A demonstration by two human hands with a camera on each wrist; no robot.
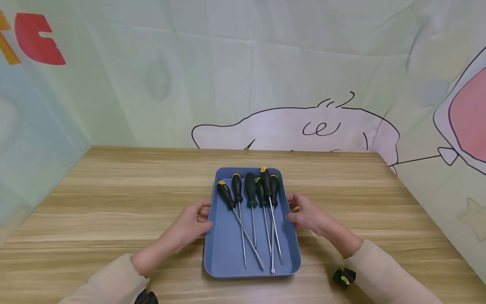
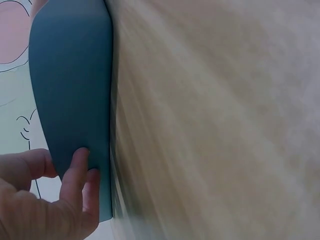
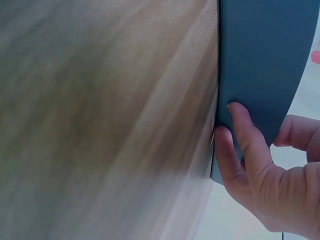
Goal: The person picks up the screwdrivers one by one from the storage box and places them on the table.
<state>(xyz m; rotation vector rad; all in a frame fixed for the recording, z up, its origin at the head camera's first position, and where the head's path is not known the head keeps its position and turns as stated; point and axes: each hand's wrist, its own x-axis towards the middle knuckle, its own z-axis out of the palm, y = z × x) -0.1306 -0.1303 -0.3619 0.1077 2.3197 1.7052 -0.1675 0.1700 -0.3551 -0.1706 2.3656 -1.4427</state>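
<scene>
A blue rectangular tray (image 1: 224, 251) sits on the wooden table, holding several screwdrivers (image 1: 251, 188). Their dark handles, most with yellow ends, point to the far side, and the metal shafts run toward me, some crossing. My left hand (image 1: 193, 221) grips the tray's left side, its thumb at the rim and fingertips on the outer wall, as the left wrist view shows. On the opposite side, my right hand (image 1: 306, 214) holds the tray the same way; in the right wrist view two fingers (image 3: 247, 132) lie against the wall near the table.
The wood-grain table (image 1: 133, 190) extends on both sides of the tray. Behind it hangs a printed cloth backdrop (image 1: 212, 76) with cartoon drawings. A small black piece (image 1: 344, 278) with a yellow mark is at the right sleeve, and another dark piece (image 1: 146, 297) at the left sleeve.
</scene>
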